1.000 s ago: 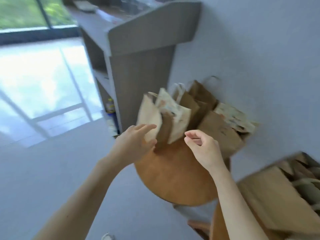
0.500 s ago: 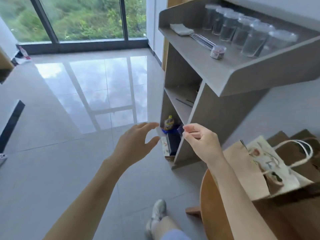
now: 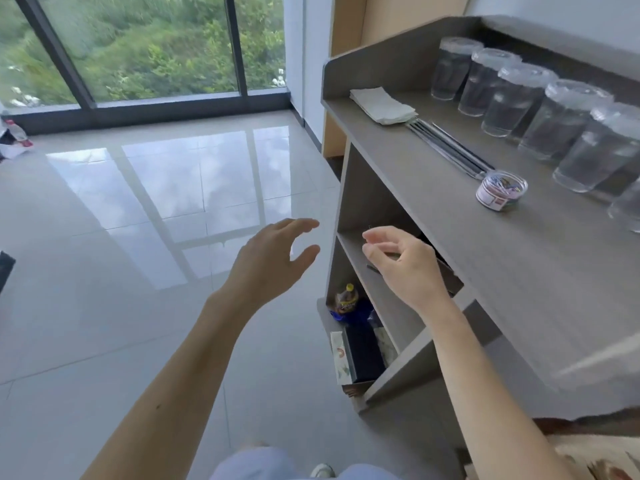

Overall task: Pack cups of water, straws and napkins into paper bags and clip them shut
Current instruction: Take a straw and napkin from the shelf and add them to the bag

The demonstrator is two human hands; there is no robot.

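Several lidded clear cups of water [image 3: 512,98] stand in a row along the back of a grey counter top [image 3: 450,237]. In front of them lie a stack of white napkins [image 3: 381,105], a bundle of wrapped straws [image 3: 450,147] and a small round tub of clips [image 3: 502,190]. My left hand [image 3: 273,258] hovers over the floor left of the counter, fingers spread and relaxed. My right hand [image 3: 405,261] hangs before the counter's side shelf with loosely curled fingers; I see nothing in it. A printed paper bag [image 3: 595,455] shows at the bottom right corner.
The counter's open side has shelves holding a bottle [image 3: 346,299] and boxes [image 3: 360,355] at floor level. Glossy floor tiles [image 3: 138,237] stretch left to a large window. My knees and a shoe [image 3: 322,471] show at the bottom edge.
The view swung from the paper bags on the round table over to the counter. Both hands left the bags and now hover in the air beside the counter.
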